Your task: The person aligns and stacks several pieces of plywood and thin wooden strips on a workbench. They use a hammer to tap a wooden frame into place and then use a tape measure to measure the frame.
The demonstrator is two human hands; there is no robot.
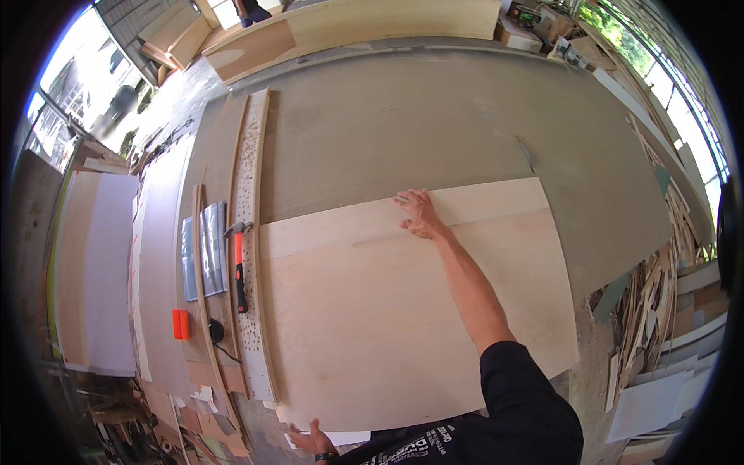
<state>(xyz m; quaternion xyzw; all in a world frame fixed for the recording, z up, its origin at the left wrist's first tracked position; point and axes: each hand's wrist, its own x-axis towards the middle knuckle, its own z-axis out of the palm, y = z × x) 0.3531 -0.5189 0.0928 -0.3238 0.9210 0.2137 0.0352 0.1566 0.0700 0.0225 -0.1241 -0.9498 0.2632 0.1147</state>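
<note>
A large pale plywood sheet (403, 325) lies flat on the grey-brown work table in front of me. My right hand (418, 215) rests on its upper face near the far edge, fingers spread, with nothing held. Below the sheet's near left corner is my left hand (312, 440), thumb apart from the fingers and no object seen in it. Whether it touches the sheet's edge, I cannot tell. Along the sheet's left side runs a long speckled strip (249, 163) with wooden edges. A claw hammer (239, 267) with a red and black handle lies on that strip.
Left of the strip are clear plastic packets (209, 244), an orange-red block (180, 325), a black tape measure (216, 332) and thin wood battens (203, 302). Offcuts (651, 310) pile up at the right. A long plywood panel (387, 23) and a person (252, 11) are at the far side.
</note>
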